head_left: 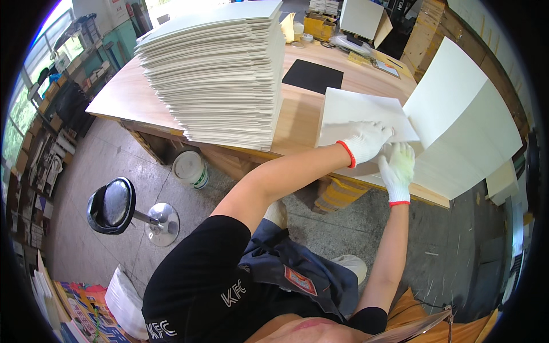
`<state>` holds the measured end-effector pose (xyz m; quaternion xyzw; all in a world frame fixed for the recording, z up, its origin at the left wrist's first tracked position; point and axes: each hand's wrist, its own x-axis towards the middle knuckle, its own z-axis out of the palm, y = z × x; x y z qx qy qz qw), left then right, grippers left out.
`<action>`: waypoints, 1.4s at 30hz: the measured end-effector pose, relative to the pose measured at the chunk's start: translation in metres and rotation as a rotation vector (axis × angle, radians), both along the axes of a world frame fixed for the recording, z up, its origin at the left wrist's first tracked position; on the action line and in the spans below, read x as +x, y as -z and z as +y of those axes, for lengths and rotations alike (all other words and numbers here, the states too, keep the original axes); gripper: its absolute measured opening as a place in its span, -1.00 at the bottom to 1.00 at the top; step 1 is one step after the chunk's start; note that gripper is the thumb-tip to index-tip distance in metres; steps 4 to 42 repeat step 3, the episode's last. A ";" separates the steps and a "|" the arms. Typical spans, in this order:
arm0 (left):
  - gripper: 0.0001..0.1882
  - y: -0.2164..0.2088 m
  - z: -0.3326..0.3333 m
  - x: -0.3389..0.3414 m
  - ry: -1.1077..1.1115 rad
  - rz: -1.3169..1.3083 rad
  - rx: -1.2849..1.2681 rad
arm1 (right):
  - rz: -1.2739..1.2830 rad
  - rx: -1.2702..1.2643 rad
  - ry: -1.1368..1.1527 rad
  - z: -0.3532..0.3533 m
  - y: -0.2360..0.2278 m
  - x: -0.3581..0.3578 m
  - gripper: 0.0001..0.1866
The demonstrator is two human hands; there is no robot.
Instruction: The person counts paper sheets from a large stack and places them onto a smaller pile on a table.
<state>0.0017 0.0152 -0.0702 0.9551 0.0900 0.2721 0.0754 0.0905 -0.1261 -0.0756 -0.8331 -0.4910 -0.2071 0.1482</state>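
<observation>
A white board (360, 108) lies at the right end of the wooden table, near its front edge. My left hand (366, 143), in a white knit glove with a red cuff, rests on it with the fingers stretched out toward the right. My right hand (398, 167), gloved alike, is at the board's near right corner, its fingers bent over the edge. The thumb side is partly hidden. Just beyond my hands a large white folded panel (452, 91) stands up, with another white face (474, 140) leaning past the table's right edge.
A tall stack of white boards (217, 80) fills the table's middle left. A black sheet (313, 76) lies beyond my left hand. Behind are a yellow box (319, 26) and tape rolls. On the floor stand a bucket (190, 169) and a black stool (114, 207).
</observation>
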 end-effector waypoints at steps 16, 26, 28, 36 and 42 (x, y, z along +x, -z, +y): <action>-0.49 -0.016 0.010 -0.005 0.003 -0.062 -0.182 | 0.305 -0.203 -0.095 0.027 -0.017 -0.045 -0.22; -0.49 -0.016 0.010 -0.005 0.003 -0.062 -0.182 | 0.305 -0.203 -0.095 0.027 -0.017 -0.045 -0.22; -0.49 -0.016 0.010 -0.005 0.003 -0.062 -0.182 | 0.305 -0.203 -0.095 0.027 -0.017 -0.045 -0.22; -0.49 -0.016 0.010 -0.005 0.003 -0.062 -0.182 | 0.305 -0.203 -0.095 0.027 -0.017 -0.045 -0.22; -0.49 -0.016 0.010 -0.005 0.003 -0.062 -0.182 | 0.305 -0.203 -0.095 0.027 -0.017 -0.045 -0.22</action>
